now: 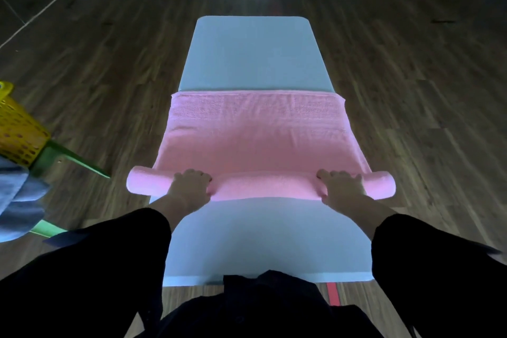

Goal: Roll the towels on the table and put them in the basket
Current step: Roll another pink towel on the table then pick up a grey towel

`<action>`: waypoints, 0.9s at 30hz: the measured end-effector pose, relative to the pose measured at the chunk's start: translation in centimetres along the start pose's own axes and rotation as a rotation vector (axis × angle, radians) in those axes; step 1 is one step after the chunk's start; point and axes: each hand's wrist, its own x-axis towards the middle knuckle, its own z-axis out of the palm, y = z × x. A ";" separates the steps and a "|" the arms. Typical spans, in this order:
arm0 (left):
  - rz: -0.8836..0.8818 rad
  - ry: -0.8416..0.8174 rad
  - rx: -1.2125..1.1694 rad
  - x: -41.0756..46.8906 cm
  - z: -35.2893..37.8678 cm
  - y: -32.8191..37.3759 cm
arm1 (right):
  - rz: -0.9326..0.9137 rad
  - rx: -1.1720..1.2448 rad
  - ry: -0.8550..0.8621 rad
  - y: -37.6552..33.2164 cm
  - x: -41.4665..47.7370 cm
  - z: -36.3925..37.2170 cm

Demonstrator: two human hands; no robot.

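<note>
Here we look down on a dark wooden floor (411,90) that spreads all around the desk (255,55), a long, narrow, pale slab running straight away from us. Our two black sleeves (109,255) reach in over the desk's near end.

Across the middle of the desk lies the pink towel (255,140), wider than the desktop, so that it hangs a little over both long edges. Its far part is spread flat, with a straight hem facing the desk's bare far end. Its near part is wound into a roll (145,181) that sits crosswise on the desk, both ends sticking out past the desk's sides. The near stretch of desktop, between the roll and us, is bare.

Left of the desk and well apart from it, a yellow perforated basket (16,132) stands on a green support (68,159), cut off by the frame edge. A blue-grey cloth (16,200) bunches just below it; we cannot tell whether it is in the basket or beside it.

Our left hand (190,186) and right hand (341,186) both rest on the roll, one over each long edge of the desk. The fingers (197,174) curl over its top and the thumbs tuck against its near side, so both hands grasp the towel.

A short red strip (333,293) marks the floor just under the desk's near edge.
</note>
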 end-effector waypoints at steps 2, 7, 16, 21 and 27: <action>0.033 -0.157 -0.032 0.1 -1.1 -0.5 | -0.061 0.026 -0.146 0.7 0.3 -1.0; 0.019 0.011 -0.045 0.0 -2.1 -1.1 | -0.049 0.069 -0.094 2.4 1.0 -2.8; 0.009 0.051 -0.002 0.4 1.1 0.3 | -0.092 0.067 0.101 1.5 0.1 1.5; 0.060 -0.238 -0.027 0.4 -2.1 0.0 | -0.139 0.023 -0.072 1.3 0.1 0.2; -0.048 0.102 -0.113 0.8 -2.0 -1.0 | -0.061 0.064 0.137 2.4 1.1 -1.5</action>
